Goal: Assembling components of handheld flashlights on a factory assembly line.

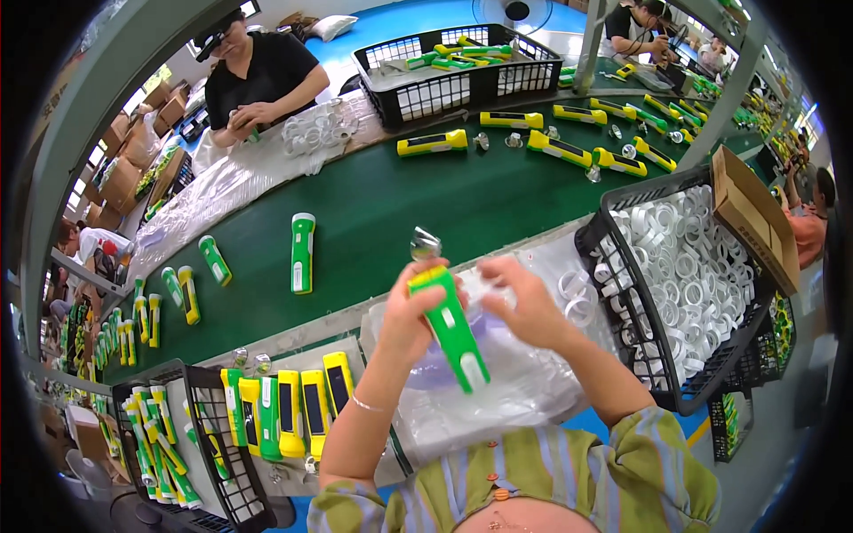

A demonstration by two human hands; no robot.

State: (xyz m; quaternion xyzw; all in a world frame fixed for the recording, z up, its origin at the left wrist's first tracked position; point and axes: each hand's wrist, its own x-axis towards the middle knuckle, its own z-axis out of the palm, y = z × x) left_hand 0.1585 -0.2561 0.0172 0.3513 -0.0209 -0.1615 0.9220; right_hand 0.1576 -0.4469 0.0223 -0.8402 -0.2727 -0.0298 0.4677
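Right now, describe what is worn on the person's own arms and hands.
The left hand and right hand are both ungloved. The left wrist carries a thin, pale bracelet. The sleeves are short and gathered, olive green with greyish-blue stripes.

Left hand (409, 313): gripping a green flashlight (456, 336), shiny reflector (426, 242) at its yellow end!
Right hand (528, 306): raised, fingers parted, nearby.
Black basket (640, 302): brimming with white rings (689, 275)!

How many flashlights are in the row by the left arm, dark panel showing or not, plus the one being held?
Dark-panel flashlights: 4
Flashlights without visible panel: 2
Green flashlight in left hand: 1
Total: 7
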